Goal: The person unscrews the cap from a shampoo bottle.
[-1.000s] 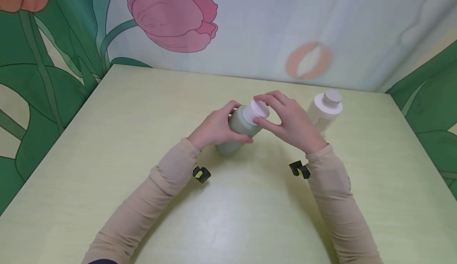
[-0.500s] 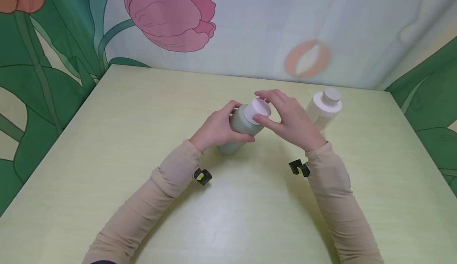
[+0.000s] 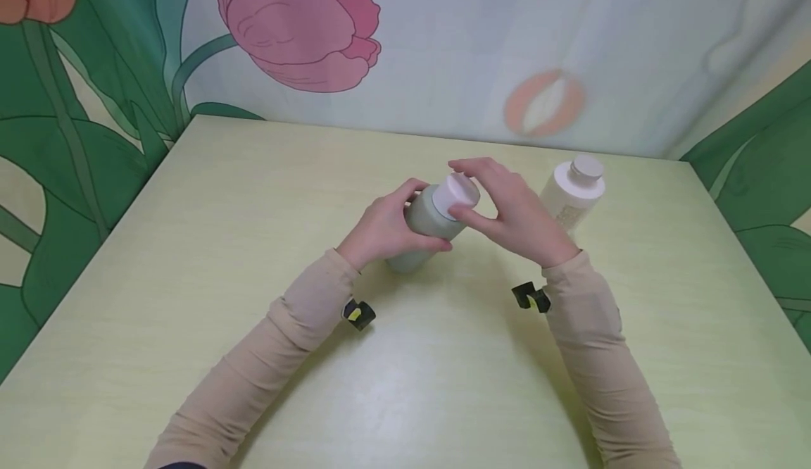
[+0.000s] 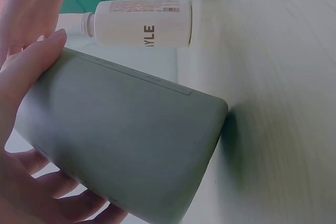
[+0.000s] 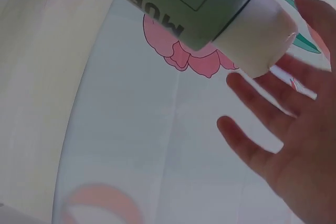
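"On the worktop (image 3: 380, 384), or over it, where is the green bottle (image 3: 431, 217)?"

"It's in the left hand (image 3: 389, 226), leaning over. The end with the white cap (image 3: 455, 194) tips up toward the right hand (image 3: 516, 215). Its bottom is close to the worktop, but I can't tell if it touches."

"Is the left hand holding on?"

"Yes. Its fingers (image 4: 58, 183) are curled round the side of the bottle, so it looks like a good hold to me."

"And the right hand?"

"It's at the cap. Its fingers are spread apart around it, not squeezing. I can't tell if any of them touches it."

"What just changed?"

"Only a little bit. A second ago, one finger of the right hand looked like it was on the edge of the cap. Now it looks lifted off. The green bottle and the left hand look almost the same."

"What does that mean for the work?"

"The cap is on the bottle, and I don't think the right hand has a firm grip to turn or pull it."

"Anything else?"

"A white bottle (image 3: 573, 191) stands up past the right arm, apart from the green one."
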`<act>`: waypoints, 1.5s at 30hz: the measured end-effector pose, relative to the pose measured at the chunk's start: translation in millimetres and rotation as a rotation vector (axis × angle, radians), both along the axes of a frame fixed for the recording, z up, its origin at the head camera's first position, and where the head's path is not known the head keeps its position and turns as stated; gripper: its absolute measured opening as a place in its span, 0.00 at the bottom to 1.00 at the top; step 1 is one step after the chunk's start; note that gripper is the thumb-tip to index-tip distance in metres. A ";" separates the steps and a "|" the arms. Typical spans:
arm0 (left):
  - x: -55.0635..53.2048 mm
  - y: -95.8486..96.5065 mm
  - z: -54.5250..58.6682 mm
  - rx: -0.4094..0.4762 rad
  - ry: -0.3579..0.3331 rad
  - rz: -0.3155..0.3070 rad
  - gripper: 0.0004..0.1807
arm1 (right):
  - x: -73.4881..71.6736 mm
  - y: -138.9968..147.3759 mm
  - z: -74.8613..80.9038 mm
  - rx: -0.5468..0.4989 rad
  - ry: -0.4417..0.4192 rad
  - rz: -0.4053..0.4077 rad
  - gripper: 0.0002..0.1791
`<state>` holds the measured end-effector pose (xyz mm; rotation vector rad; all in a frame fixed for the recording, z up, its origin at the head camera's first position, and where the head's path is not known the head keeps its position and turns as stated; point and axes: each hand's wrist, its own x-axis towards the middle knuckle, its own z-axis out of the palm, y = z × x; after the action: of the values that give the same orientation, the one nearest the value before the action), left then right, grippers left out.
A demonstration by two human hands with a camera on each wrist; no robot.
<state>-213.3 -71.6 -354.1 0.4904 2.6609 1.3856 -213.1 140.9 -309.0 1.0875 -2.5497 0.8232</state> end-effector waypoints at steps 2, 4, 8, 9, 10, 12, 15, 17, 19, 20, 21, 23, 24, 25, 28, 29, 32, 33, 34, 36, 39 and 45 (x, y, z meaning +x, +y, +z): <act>-0.4 0.2 -0.4 0.009 0.009 0.002 0.40 | -0.4 -0.3 0.1 -0.016 0.008 -0.044 0.29; -0.9 0.6 -0.3 0.016 0.023 0.002 0.40 | -0.8 -0.4 0.3 -0.025 0.017 -0.075 0.28; -1.4 1.4 0.5 0.024 0.040 0.003 0.40 | -1.8 -0.3 1.1 -0.027 0.033 -0.060 0.23; -1.5 1.5 0.6 0.022 0.042 0.005 0.40 | -1.9 -0.3 1.3 -0.025 0.033 -0.046 0.22; -1.4 1.5 0.7 0.017 0.043 0.006 0.40 | -2.1 -0.2 1.8 -0.025 0.032 -0.030 0.21; -1.2 1.6 0.6 0.011 0.042 0.007 0.40 | -2.3 0.3 2.6 -0.019 0.030 0.005 0.20; -0.7 1.6 0.0 0.002 0.036 0.011 0.41 | -1.9 1.0 3.7 -0.009 0.022 0.043 0.21; 0.0 1.7 -0.4 0.002 0.030 0.017 0.41 | -1.7 1.2 4.1 -0.012 0.013 0.044 0.23; 0.7 1.6 -1.0 0.007 0.022 0.022 0.41 | -1.7 1.1 3.9 -0.022 0.007 0.022 0.25; 1.0 1.6 -1.4 0.010 0.019 0.022 0.40 | -1.5 1.3 4.0 -0.025 0.009 0.005 0.25; 1.2 1.8 -1.9 0.012 0.016 0.023 0.40 | -1.2 1.4 4.0 -0.029 0.011 -0.011 0.25; 1.7 2.0 -2.5 0.016 0.015 0.019 0.40 | -0.8 1.9 3.7 -0.033 0.022 -0.035 0.22; 1.8 2.1 -2.8 0.017 0.017 0.016 0.40 | -0.6 2.3 3.4 -0.029 0.030 -0.043 0.21; 1.7 2.3 -3.1 0.015 0.021 0.012 0.40 | -0.4 2.8 3.4 -0.027 0.038 -0.046 0.19; 1.6 2.8 -3.3 0.010 0.028 0.002 0.40 | -0.1 4.5 3.2 -0.024 0.036 -0.011 0.17; 1.5 2.8 -3.4 0.007 0.028 -0.001 0.41 | 0.0 5.2 3.4 -0.021 0.031 0.005 0.18; 1.4 2.7 -3.3 0.003 0.023 -0.010 0.41 | 0.1 7.0 3.8 -0.013 0.019 0.049 0.18; 1.3 2.7 -3.3 0.002 0.021 -0.013 0.41 | 0.1 7.4 3.8 -0.010 0.016 0.052 0.19; 1.3 2.6 -3.2 0.004 0.018 -0.016 0.41 | 0.2 7.7 4.0 -0.007 0.013 0.045 0.21; 1.3 2.9 -3.3 0.006 0.015 -0.021 0.41 | 0.4 7.8 4.2 -0.011 0.011 0.021 0.22; 1.4 3.9 -3.5 0.009 0.018 -0.030 0.41 | 0.2 7.8 3.7 -0.028 0.033 -0.005 0.23; 1.4 5.9 -3.4 0.000 0.030 -0.033 0.42 | -1.3 10.7 3.6 -0.031 0.054 0.053 0.17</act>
<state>-211.9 -65.7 -357.5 0.5573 2.6637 1.3806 -214.3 151.6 -305.5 1.1565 -2.4656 0.8329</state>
